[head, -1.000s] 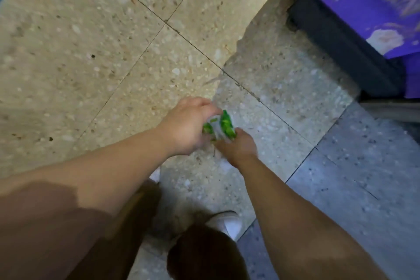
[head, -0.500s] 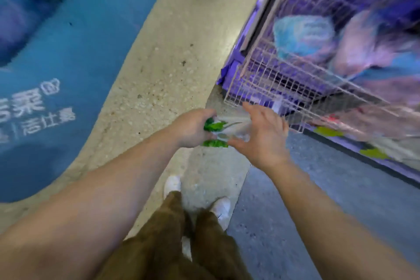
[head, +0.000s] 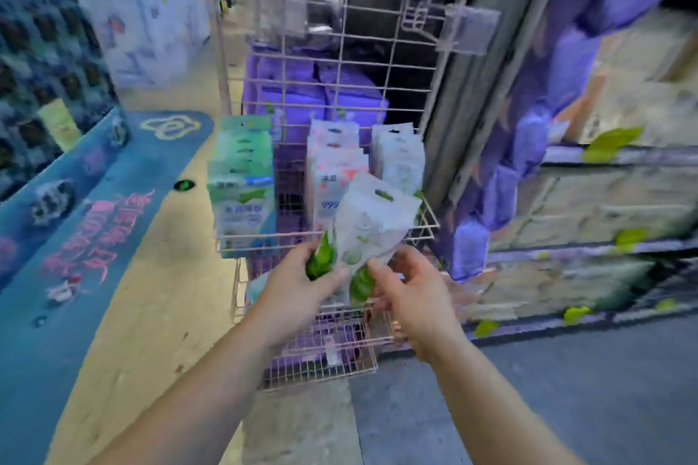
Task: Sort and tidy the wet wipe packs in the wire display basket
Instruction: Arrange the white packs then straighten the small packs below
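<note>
A white wet wipe pack with green leaf print (head: 372, 225) is held upright in front of the pink wire basket (head: 241, 245). My left hand (head: 302, 285) grips its lower left edge. My right hand (head: 408, 289) pinches its lower right corner. Inside the basket stand a row of green and blue packs (head: 241, 181) at the left, pink and white packs (head: 332, 170) in the middle, and white packs (head: 398, 157) at the right.
A lower pink wire shelf (head: 332, 351) sits under my hands. Purple packages (head: 302, 87) lie behind the wire grid. A blue floor mat (head: 75, 238) lies at the left. Blurred shelving with purple goods (head: 547, 125) stands at the right.
The view has swung up from the floor to the basket. Both hands have lifted the green-print pack from low down to the basket's front, now held upright.
</note>
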A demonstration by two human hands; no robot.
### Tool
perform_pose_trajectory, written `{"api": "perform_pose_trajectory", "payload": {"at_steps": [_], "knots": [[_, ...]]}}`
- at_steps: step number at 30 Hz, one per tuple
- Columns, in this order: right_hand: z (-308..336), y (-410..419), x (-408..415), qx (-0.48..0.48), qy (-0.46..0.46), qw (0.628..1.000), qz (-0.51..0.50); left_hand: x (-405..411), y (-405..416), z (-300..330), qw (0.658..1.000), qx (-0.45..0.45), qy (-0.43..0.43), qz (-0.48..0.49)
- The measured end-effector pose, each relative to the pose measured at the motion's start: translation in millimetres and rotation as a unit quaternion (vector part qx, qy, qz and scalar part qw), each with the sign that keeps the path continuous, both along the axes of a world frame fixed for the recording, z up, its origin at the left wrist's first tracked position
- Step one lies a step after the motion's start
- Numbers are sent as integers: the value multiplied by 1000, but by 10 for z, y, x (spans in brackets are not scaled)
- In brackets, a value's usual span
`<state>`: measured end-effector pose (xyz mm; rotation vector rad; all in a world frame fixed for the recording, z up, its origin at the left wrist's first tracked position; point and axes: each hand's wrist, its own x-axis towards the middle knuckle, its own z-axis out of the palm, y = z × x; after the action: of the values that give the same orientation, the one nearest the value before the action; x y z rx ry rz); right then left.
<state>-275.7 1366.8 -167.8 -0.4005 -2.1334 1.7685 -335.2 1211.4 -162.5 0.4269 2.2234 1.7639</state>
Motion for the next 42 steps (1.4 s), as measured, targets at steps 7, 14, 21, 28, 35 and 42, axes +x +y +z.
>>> {"api": "perform_pose_trajectory", "payload": {"at_steps": [7, 14, 21, 28, 35, 42], "knots": [[385, 1059, -512, 53, 31, 998, 19, -367, 988, 325, 987, -84, 127, 44], [205, 1579, -1159, 310, -37, 949, 39, -710, 1662, 212, 963, -192, 137, 133], [5, 1749, -1432, 317, -96, 937, 109, -961, 1806, 257, 969, -210, 10, 129], [-110, 1746, -1279, 297, -15, 947, 125, -873, 1770, 165, 948, -301, 68, 81], [-142, 1750, -1355, 261, 6, 957, 128, -827, 1812, 180, 958, -233, 82, 144], [-133, 1757, -1416, 213, -3, 968, 130, -1020, 1913, 219, 964, -210, 16, 162]]}}
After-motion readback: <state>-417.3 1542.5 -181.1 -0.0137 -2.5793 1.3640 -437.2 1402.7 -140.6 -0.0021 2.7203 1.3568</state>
